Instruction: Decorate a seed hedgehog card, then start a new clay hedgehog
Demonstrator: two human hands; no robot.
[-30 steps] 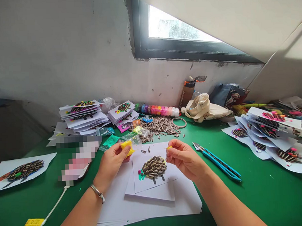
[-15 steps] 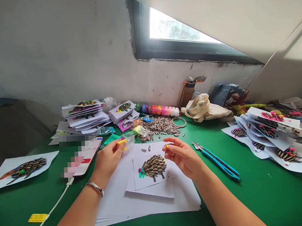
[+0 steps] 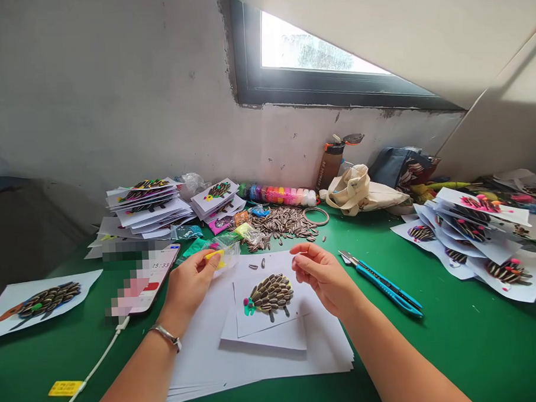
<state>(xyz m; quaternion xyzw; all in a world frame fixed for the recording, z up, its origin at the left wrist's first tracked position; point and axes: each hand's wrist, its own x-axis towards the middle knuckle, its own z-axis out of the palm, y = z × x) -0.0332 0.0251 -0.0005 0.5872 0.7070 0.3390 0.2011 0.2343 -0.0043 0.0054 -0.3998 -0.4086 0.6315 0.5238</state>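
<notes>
My left hand (image 3: 192, 287) pinches a small clear bag of yellow clay (image 3: 216, 260) over the upper left of the white paper stack (image 3: 195, 358). My right hand (image 3: 322, 275) is raised beside the card, thumb and fingertips pressed together; whatever lies between them is hidden. Between my hands lies a white card (image 3: 255, 326) with a hedgehog picture (image 3: 272, 294) made of striped sunflower seeds, with a green face, a pink nose and dark legs. Two loose seeds (image 3: 258, 264) rest on the paper above it.
Behind are a seed pile (image 3: 287, 222), a tape ring (image 3: 316, 216), clay tubs (image 3: 279, 194), a bottle (image 3: 331, 162) and a cloth bag (image 3: 354, 191). A blue cutter (image 3: 387, 284) and stacked cards (image 3: 478, 239) lie right; a phone (image 3: 149, 283) and more cards (image 3: 148, 209) are left.
The small yellow piece seen at my right fingertips before is no longer visible, and those fingers have turned slightly. My left hand still holds the bag. The whole view has shifted a little.
</notes>
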